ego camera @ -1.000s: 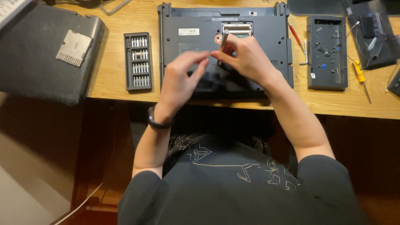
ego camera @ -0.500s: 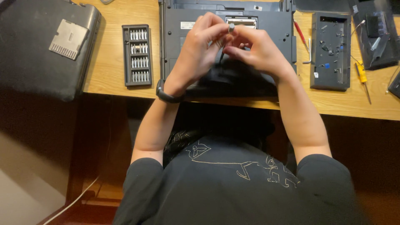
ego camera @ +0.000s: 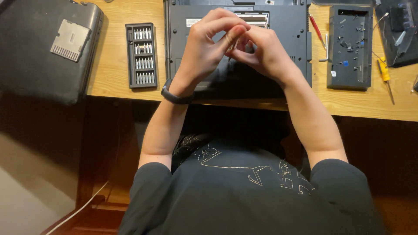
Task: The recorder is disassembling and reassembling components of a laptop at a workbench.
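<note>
A dark laptop (ego camera: 287,26) lies bottom side up on the wooden desk (ego camera: 109,65), with one bay open at its far edge. My left hand (ego camera: 204,43) and my right hand (ego camera: 267,54) meet just above it, fingertips pinched together. Between the fingers is a thin silver screwdriver (ego camera: 235,42), mostly hidden by them. Both hands touch it. A black band (ego camera: 174,95) sits on my left wrist.
A black case of screwdriver bits (ego camera: 140,55) lies open left of the laptop. A second closed laptop (ego camera: 39,48) overhangs the desk's left end. On the right lie a red screwdriver (ego camera: 315,27), a dark cover panel holding loose screws (ego camera: 348,48) and a yellow screwdriver (ego camera: 384,72).
My left hand has come up and right to join my right hand on the screwdriver. The view has shifted slightly, so the desk sits higher in the frame.
</note>
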